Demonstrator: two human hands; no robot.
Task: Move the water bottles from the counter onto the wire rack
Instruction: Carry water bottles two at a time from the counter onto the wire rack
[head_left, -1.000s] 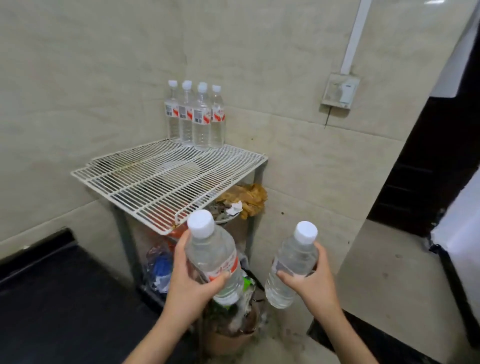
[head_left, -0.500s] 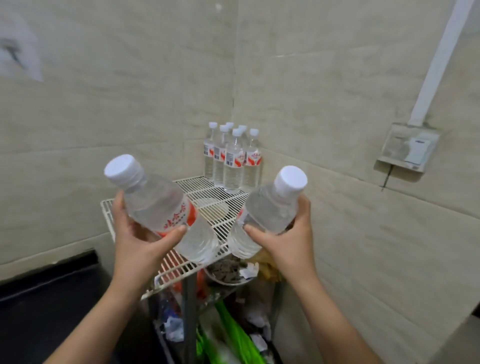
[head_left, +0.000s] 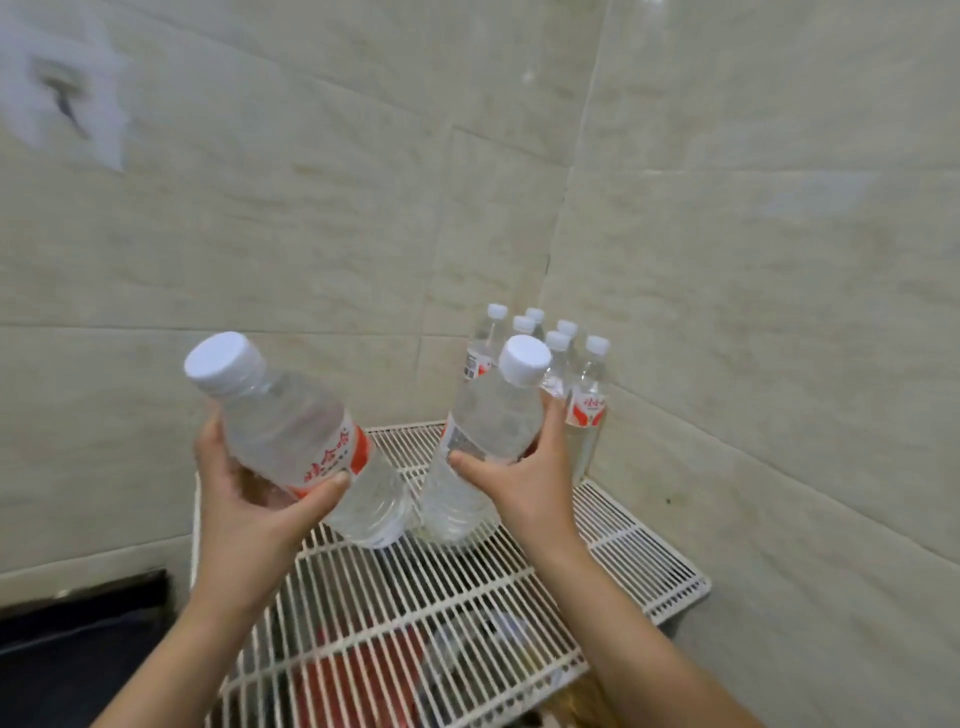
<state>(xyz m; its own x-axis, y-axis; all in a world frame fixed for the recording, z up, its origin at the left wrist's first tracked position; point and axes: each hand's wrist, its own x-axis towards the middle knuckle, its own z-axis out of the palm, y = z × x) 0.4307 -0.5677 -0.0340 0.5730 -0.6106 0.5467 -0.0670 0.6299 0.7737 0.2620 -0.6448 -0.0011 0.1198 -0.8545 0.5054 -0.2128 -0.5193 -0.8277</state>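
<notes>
While our left hand (head_left: 249, 499) wraps a tilted bottle (head_left: 301, 441) at its red label and our right hand (head_left: 524, 483) clasps another (head_left: 483, 441), both hang over the rack (head_left: 639, 551), label writing unreadable.

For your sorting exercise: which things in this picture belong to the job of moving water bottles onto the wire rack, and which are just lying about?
Part of the job:
left hand
right hand
left bottle
right bottle
wire rack
bottles in the corner

Just lying about:
red clutter under the rack
tiled wall
</notes>
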